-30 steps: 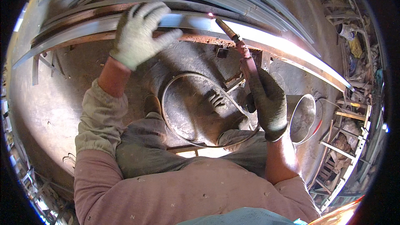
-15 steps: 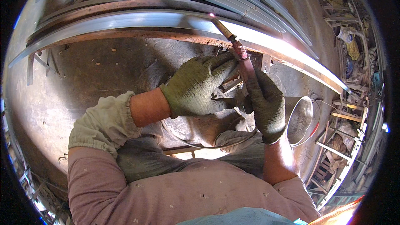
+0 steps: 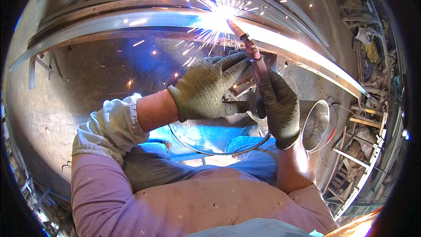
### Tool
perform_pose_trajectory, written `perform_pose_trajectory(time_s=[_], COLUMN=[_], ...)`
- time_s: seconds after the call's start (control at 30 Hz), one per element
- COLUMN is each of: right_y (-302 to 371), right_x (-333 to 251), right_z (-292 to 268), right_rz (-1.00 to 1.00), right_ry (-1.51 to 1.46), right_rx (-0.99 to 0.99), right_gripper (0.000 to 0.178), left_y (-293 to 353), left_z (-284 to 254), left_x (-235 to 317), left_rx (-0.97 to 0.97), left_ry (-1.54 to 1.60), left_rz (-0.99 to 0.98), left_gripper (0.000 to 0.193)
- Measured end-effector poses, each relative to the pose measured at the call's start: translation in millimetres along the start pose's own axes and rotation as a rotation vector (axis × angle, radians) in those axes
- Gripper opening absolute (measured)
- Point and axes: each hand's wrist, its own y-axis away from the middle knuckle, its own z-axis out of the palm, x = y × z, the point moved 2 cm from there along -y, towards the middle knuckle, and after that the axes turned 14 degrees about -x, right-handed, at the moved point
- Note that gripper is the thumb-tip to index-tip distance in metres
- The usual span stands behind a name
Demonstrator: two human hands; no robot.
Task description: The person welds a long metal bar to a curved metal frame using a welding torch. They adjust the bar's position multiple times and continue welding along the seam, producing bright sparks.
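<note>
My right hand (image 3: 280, 105), in a dark knit glove, grips the handle of a welding electrode holder (image 3: 256, 63). Its rod tip touches a long curved metal bar (image 3: 131, 22), where a bright arc (image 3: 219, 15) throws sparks. My left hand (image 3: 208, 87), in a grey-green glove, lies flat with fingers spread, and its fingertips rest against the holder just above my right hand.
More curved metal strips (image 3: 272, 0) are stacked beyond the bar. A metal bucket (image 3: 318, 123) stands on the ground by my right wrist. A thin cable loop (image 3: 219, 149) lies over my knees. Metal frames and scrap (image 3: 364, 149) crowd the right side.
My left hand came off the metal bar and moved down and right to the electrode holder. The arc has struck, and sparks now fly from the rod tip.
</note>
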Motion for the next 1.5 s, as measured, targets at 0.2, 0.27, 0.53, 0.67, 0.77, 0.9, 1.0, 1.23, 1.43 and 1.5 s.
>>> perform_pose_trajectory(time_s=[0.2,0.27,0.53,0.67,0.77,0.9,1.0,1.23,1.43,1.5], right_y=[-0.6,-0.5,0.0,0.8,1.4,2.0,2.0,3.1,2.2,2.3], right_x=[-4.6,-4.8,-0.2,-4.1,-2.0,-2.6,-1.8,-2.6,-2.8,-0.8], right_z=[1.7,1.3,-0.1,-1.3,-1.6,-0.8,0.6,2.1,0.8,0.0], right_rz=[0.002,-0.001,-0.004,-0.012,-0.003,0.0,-0.017,0.02,-0.002,0.009], right_ry=[0.026,0.055,0.101,0.164,0.168,0.161,0.108,0.109,0.094,0.098], right_rx=[0.004,0.006,0.005,-0.016,-0.006,0.005,0.0,0.013,-0.015,-0.011], right_gripper=[0.043,0.043,0.043,0.045,0.047,0.047,0.047,0.046,0.046,0.046], left_y=[1.4,-0.7,-1.4,0.0,1.9,1.8,0.3,0.3,3.1,3.0], left_z=[-0.3,-5.5,1.4,-1.2,0.0,0.9,-0.2,1.9,3.4,2.1], left_x=[2.1,4.7,0.4,4.1,1.9,0.3,1.6,-0.3,0.9,0.9], left_rx=[0.031,0.013,0.022,0.063,0.013,0.025,0.036,0.051,0.01,0.016], left_ry=[-0.019,-0.024,-0.019,-0.049,0.001,0.028,0.018,-0.075,-0.039,-0.034], left_rz=[-0.005,-0.003,0.014,0.072,0.001,0.016,0.035,0.07,0.009,0.018], left_gripper=[0.103,0.104,0.106,0.105,0.104,0.103,0.104,0.108,0.107,0.108])
